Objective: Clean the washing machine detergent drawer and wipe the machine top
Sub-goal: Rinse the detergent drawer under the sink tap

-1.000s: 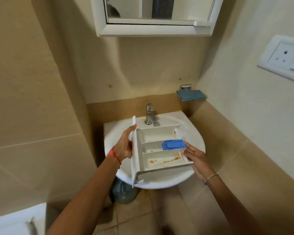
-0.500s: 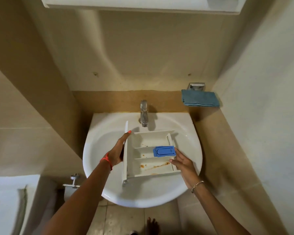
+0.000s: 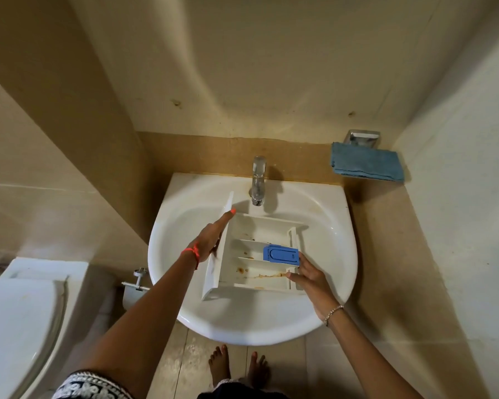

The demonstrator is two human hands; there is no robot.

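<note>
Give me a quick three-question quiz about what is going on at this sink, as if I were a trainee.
1. True or false: water is running from the tap.
2. Which hand holds the front panel of the detergent drawer: A) left hand, B) right hand?
3. What colour is the folded cloth on the wall holder?

Key: 1. False, no stream shows. 2. A. 3. Blue.
</note>
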